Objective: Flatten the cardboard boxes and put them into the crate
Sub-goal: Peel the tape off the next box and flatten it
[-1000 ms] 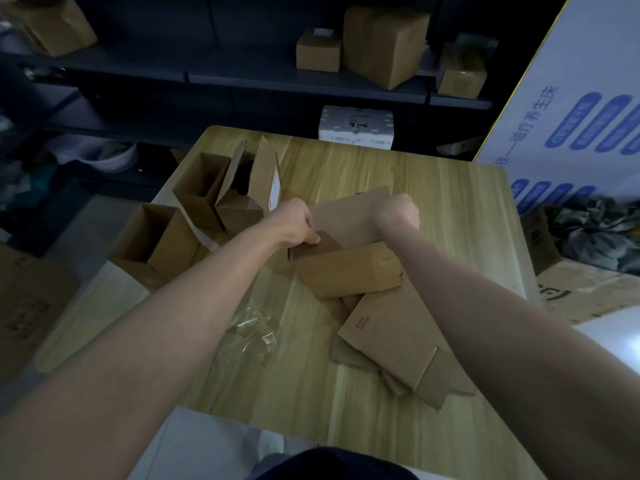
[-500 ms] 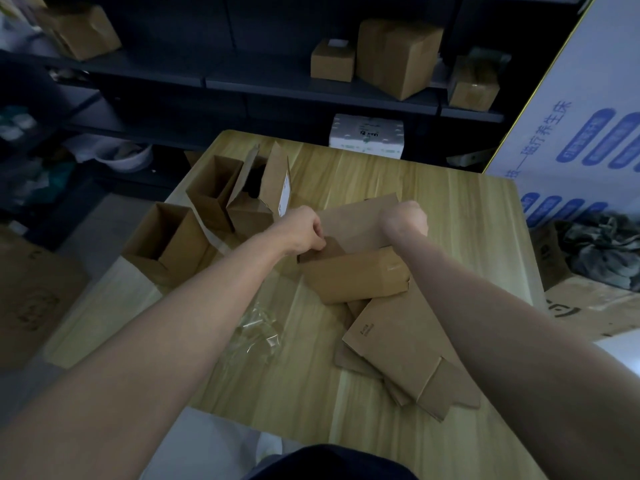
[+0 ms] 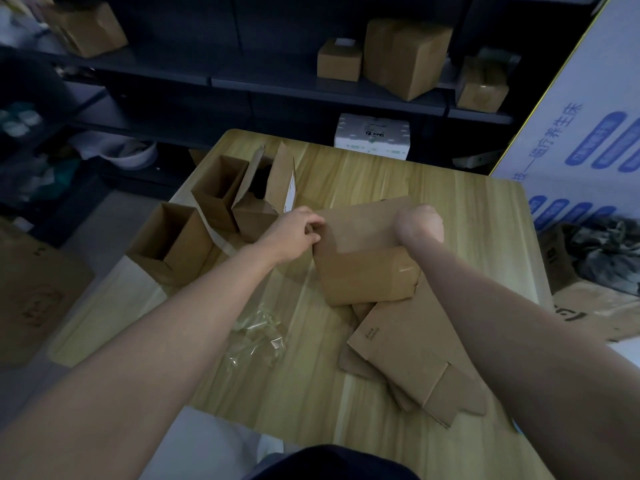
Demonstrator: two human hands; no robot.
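Head view.

1. Work surface: a light wooden desk with rounded corners.
2. Workpiece: a small brown cardboard box stands near the middle of the desk. Its closed front wall faces me. Its long top flap is raised behind that wall, towards the far edge.
3. Left hand: I pinch the left end of the flap between thumb and curled fingers.
4. Right hand: clenched at the right end of the same flap, fingers curled over its edge. The fingertips are hidden behind the hand.
5. Both forearms reach in from the near edge, one on each side of the box.
6. Flattened brown cardboard sheets lie stacked towards the near right corner. The top sheet touches the base of the box I hold.
7. Open-topped brown cardboard boxes stand along the left edge, mouths up, one with tall flaps raised. They are just beside my left hand but apart from the held box.
8. A crumpled clear plastic film lies on the desk between my forearms, nearer the left one.
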